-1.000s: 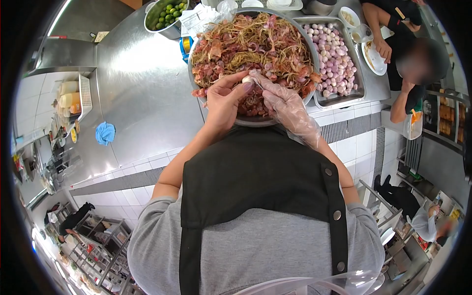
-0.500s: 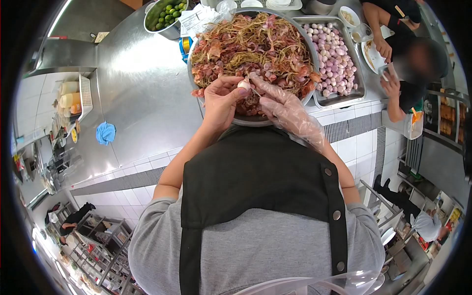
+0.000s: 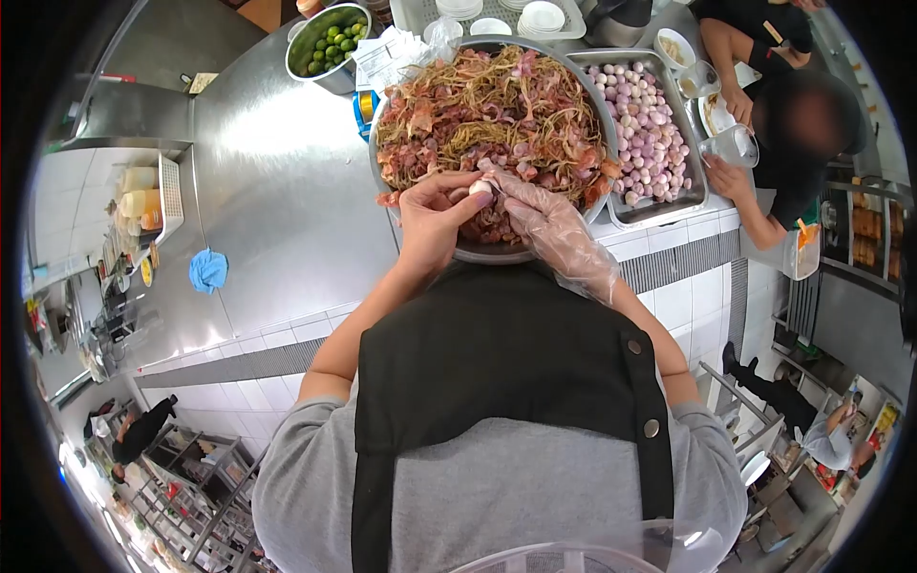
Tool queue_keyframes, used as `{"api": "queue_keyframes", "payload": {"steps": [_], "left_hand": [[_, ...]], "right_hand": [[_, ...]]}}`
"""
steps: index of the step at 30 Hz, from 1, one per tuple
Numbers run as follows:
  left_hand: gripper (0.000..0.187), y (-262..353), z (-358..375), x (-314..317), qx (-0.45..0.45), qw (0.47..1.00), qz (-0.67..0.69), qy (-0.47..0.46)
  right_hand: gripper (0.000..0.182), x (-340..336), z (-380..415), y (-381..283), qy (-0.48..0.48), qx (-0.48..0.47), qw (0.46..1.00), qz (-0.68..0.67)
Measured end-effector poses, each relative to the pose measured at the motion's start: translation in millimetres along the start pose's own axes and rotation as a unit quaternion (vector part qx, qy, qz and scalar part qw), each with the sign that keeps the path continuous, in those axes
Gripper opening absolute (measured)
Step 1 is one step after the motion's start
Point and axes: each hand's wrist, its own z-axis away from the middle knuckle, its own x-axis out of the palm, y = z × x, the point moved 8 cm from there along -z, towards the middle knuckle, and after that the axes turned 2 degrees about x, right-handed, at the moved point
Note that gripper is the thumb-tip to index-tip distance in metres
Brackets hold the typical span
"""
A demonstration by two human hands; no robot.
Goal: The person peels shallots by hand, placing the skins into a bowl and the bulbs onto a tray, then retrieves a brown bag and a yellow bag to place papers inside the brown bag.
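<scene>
Over the near side of a big metal bowl (image 3: 611,124) heaped with shallot skins and dry stalks (image 3: 487,105), both of my hands meet. Between thumb and fingers, my bare left hand (image 3: 432,215) pinches a small pale shallot (image 3: 480,187). My right hand (image 3: 549,224), in a clear plastic glove, is closed, its fingertips against the shallot's top. A small knife is in it; the blade is mostly hidden by the fingers now. To the right of the bowl, a rectangular metal tray (image 3: 659,220) holds many peeled shallots (image 3: 645,134).
A metal pot of green limes (image 3: 334,43), papers (image 3: 387,57) and a blue-yellow tape roll (image 3: 365,110) are beyond the bowl's left. A blue cloth (image 3: 207,271) lies on the steel counter (image 3: 287,191). At right, a co-worker's hand (image 3: 731,177) holds a clear cup (image 3: 735,146).
The view has shifted slightly, so the bowl and counter appear lower. My hands remain together at the shallot, the right fingers closer over its top. The co-worker's cup has tilted and lowered.
</scene>
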Motion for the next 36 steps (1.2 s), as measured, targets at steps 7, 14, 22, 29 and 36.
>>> {"api": "queue_keyframes", "payload": {"steps": [7, 14, 22, 29, 36], "left_hand": [[0.033, -6, -4, 4, -0.065, 0.995, 0.073, 0.015], [0.035, -4, -8, 3, -0.079, 0.996, 0.029, 0.032], [0.027, 24, -26, 32, 0.003, 0.990, -0.131, -0.044], [0.045, -40, -41, 168, -0.057, 0.858, -0.354, -0.369], [0.054, -14, -37, 186, 0.070, 0.853, -0.353, -0.378]], "right_hand": [[0.046, -6, 2, 7, 0.040, 0.059, 0.980, -0.185], [0.046, -24, 11, -2, 0.084, -0.002, 0.988, -0.126], [0.042, -47, 37, -7, 0.014, -0.013, 0.924, 0.383], [0.026, -32, 29, 37, -0.028, -0.051, 0.797, 0.601], [0.026, -30, 43, 46, -0.033, -0.122, 0.688, 0.715]]}}
